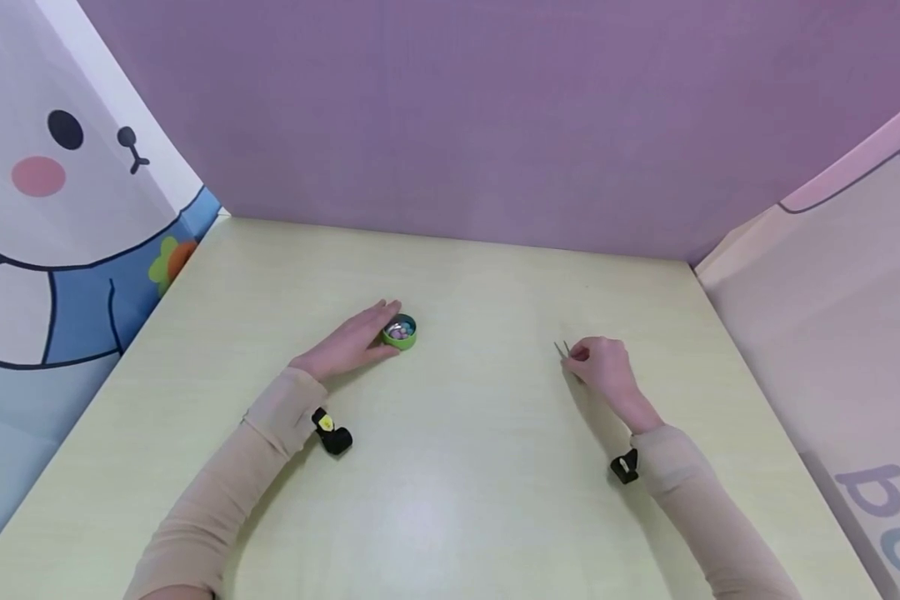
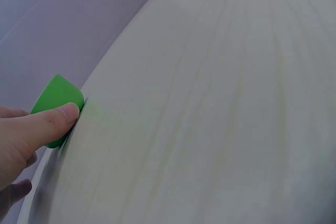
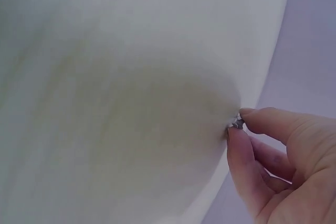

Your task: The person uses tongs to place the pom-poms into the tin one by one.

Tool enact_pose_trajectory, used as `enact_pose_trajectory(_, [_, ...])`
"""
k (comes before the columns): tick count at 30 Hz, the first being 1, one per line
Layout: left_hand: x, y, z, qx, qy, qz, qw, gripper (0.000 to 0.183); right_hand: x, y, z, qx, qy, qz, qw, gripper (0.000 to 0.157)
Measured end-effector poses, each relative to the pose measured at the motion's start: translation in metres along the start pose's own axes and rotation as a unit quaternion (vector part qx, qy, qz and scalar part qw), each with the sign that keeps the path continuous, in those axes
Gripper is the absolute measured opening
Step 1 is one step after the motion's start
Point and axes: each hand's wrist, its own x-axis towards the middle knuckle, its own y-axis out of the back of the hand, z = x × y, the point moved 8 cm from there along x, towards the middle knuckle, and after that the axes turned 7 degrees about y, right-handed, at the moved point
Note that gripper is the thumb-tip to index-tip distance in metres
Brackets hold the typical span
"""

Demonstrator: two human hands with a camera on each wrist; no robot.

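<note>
In the head view my left hand (image 1: 354,337) holds a small round green container (image 1: 400,342) on the table, with fingers on its far side and thumb on its near side. Small pink, blue and whitish pieces (image 1: 399,331) lie inside it. From the left wrist, the thumb presses against the green wall (image 2: 56,95); the contents are hidden there. Well to the right, my right hand (image 1: 603,367) pinches thin metal tweezers (image 1: 560,352) between thumb and fingertips. Their two tips stand apart, pointing left and away. In the right wrist view only a short grey bit (image 3: 237,123) shows between the fingertips.
Both hands are over a pale wood-grain table (image 1: 457,467). A purple panel (image 1: 495,125) stands along its far edge, with printed panels at the left (image 1: 82,217) and right (image 1: 832,333). Small black cameras (image 1: 335,437) are worn at the wrists.
</note>
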Motion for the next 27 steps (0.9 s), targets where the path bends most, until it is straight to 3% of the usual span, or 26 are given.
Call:
enact_pose_trajectory(8, [-0.0007,-0.0006,-0.0003,-0.004,0.006,-0.007,1.0000,0.083,0.0022,-0.0010,0.0034,0.012,-0.043,-0.029,0.999,0.020])
enact_pose_trajectory(27, [-0.0002,0.0002,-0.0005,-0.014,-0.002,-0.004,0.9999,0.082,0.0039,-0.0034,0.0048,0.047,-0.088,-0.056,0.993,0.022])
